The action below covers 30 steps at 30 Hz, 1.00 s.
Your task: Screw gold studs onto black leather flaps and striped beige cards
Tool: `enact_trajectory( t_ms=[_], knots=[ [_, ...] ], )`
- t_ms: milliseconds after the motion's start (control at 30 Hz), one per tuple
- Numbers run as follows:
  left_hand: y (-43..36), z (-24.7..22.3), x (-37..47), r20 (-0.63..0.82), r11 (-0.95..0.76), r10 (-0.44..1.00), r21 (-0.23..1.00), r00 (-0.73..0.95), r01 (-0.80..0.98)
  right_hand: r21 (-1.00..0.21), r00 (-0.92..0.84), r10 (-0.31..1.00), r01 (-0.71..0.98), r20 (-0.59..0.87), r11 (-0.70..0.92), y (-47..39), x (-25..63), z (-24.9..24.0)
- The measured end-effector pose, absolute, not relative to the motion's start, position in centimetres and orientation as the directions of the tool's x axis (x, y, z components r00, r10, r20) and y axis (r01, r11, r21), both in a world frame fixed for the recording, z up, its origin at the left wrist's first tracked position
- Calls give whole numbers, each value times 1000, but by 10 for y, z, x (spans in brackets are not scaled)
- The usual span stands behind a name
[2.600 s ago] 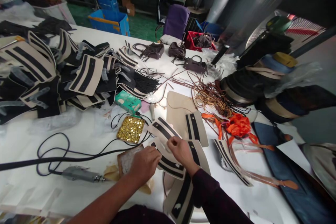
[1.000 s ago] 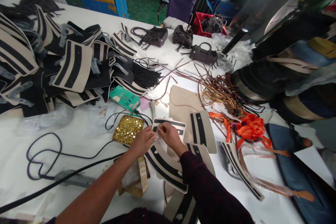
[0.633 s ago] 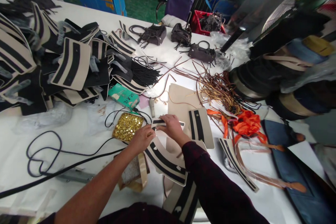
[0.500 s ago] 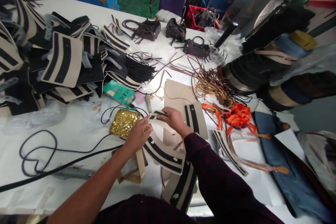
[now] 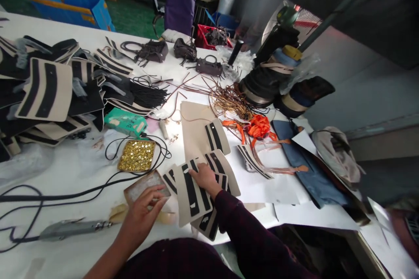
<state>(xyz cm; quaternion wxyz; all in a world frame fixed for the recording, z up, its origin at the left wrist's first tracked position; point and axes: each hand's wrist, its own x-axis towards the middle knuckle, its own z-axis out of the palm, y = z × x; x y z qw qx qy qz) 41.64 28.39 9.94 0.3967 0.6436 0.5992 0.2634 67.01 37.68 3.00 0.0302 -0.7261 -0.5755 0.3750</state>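
My right hand [image 5: 206, 179] is on the upper edge of a beige panel with black stripes [image 5: 183, 209], thumb on its face and the other fingers partly hidden. Small white patches show on the stripes. More striped panels [image 5: 218, 161] lie under and beside it. My left hand [image 5: 144, 209] is half curled beside a shallow box with a pale inside [image 5: 144, 185], thumb and fingers apart, and I see nothing between them. Just beyond is a tray of small gold-coloured metal pieces [image 5: 136, 155].
A grey handheld tool [image 5: 72, 229] with a cord lies at the left front. Black and striped bag pieces [image 5: 46, 89] are piled at the left. Brown cords [image 5: 231, 98], orange ribbon [image 5: 259, 126] and a blue flat piece [image 5: 304, 165] lie to the right. Small dark bags [image 5: 153, 51] stand at the back.
My left hand has left the striped panel and moved down-left to the shallow box. My right hand has brought the panel down flat towards me. The view has swung right.
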Motion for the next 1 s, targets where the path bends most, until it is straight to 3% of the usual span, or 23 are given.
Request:
enact_trajectory(
  t_ms=[300,533,600,667,733,800,867,933,1000],
  knots=[
    [246,117,427,-123,-32,971,784,206,620,-593,23,790,647,-613,-479,337,678,28],
    [217,128,436,-186,-7,954,768,235,640,-718,7,821,480,-571,-504,297,685,46],
    [210,124,436,-212,12,947,771,239,637,-761,90,882,471,-462,-446,283,696,60],
    [205,118,435,-231,20,939,774,253,633,-802,239,940,494,-245,-335,265,711,72],
    [202,112,433,-234,10,932,778,276,628,-818,406,909,488,-97,-305,241,725,77],
    [203,106,431,-220,-18,925,787,308,617,-826,540,817,354,-202,-438,214,732,75],
    [207,102,429,-173,-84,917,796,359,599,-796,567,695,108,-442,-595,189,728,65],
    [213,102,428,-92,-193,904,785,418,589,-717,453,594,-164,-665,-678,170,715,55],
    [221,105,426,2,-309,888,743,460,593,-614,311,529,-376,-789,-694,159,697,48]
  ],
)
